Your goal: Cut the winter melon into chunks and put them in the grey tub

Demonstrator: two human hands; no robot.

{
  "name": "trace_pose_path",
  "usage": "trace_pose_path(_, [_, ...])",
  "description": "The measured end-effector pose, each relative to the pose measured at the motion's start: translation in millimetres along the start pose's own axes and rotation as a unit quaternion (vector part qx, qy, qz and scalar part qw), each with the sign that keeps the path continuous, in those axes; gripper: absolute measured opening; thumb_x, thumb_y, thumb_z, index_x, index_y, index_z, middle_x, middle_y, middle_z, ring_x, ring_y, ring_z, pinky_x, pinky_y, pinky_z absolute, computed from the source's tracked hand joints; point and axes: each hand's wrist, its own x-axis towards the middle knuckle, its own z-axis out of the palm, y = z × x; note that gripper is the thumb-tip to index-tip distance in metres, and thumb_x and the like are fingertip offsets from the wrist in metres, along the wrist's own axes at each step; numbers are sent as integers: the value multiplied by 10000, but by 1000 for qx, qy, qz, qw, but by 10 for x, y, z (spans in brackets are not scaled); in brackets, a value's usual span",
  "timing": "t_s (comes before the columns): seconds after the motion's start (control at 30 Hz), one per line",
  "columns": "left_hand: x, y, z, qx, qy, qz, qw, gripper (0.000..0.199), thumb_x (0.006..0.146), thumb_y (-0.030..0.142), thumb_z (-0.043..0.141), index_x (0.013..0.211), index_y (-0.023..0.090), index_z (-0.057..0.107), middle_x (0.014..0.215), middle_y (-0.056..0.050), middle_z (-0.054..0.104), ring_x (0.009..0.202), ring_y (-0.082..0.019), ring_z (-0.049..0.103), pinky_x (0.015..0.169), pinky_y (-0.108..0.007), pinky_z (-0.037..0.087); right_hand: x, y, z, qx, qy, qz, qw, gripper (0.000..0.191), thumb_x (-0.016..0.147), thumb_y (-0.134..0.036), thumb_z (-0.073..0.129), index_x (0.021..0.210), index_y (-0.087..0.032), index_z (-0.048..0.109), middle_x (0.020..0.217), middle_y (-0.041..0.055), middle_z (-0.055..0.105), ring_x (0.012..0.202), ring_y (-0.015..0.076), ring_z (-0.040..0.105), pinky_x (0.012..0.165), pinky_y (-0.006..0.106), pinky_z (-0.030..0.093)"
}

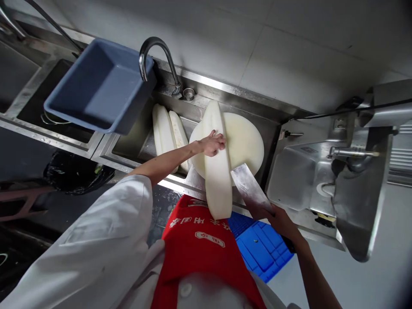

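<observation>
A long, pale, peeled piece of what looks like winter melon (218,182) lies across a round white cutting board (246,137), its near end overhanging toward my red apron. My left hand (213,143) presses on top of it with curled fingers. In my right hand (285,223) is a cleaver (249,186), its broad blade just right of the melon and over the board's near edge. Two more peeled melon pieces (164,128) rest side by side in the sink left of the board.
An empty blue-grey tub (99,86) sits across the sinks at left, beside a curved faucet (161,45). Below them is a black-lined bin (77,171). A blue plastic mat or crate (264,249) lies low at right, near a stainless steel unit (292,171).
</observation>
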Motion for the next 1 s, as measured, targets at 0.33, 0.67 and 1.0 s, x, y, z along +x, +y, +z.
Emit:
trace_pose_path(0.33, [-274, 220, -16, -24, -74, 48, 996, 392, 770, 396, 706, 1133, 250, 706, 1348, -106, 606, 1360, -346, 429, 1244, -581, 103, -203, 167, 280, 66, 51, 73, 994, 368, 792, -555, 577, 827, -201, 670, 597, 38, 668, 620, 262, 637, 580, 327, 497])
trace_pose_path(0.67, [-383, 318, 258, -3, -36, 1, 999, 515, 752, 522, 761, 1205, 284, 699, 1302, -100, 601, 1382, -370, 383, 1220, -582, 104, -178, 207, 334, 77, 74, 62, 992, 428, 817, -568, 555, 909, -179, 709, 798, 81, 761, 806, 302, 711, 665, 329, 521])
trace_pose_path(1.0, [-312, 364, 217, -5, -40, 23, 999, 267, 835, 443, 702, 1018, 254, 740, 1286, -116, 607, 1282, -360, 429, 1156, -594, 183, -211, 366, 343, 90, 103, 106, 985, 443, 785, -579, 564, 907, -175, 698, 623, 47, 675, 586, 242, 636, 541, 303, 464])
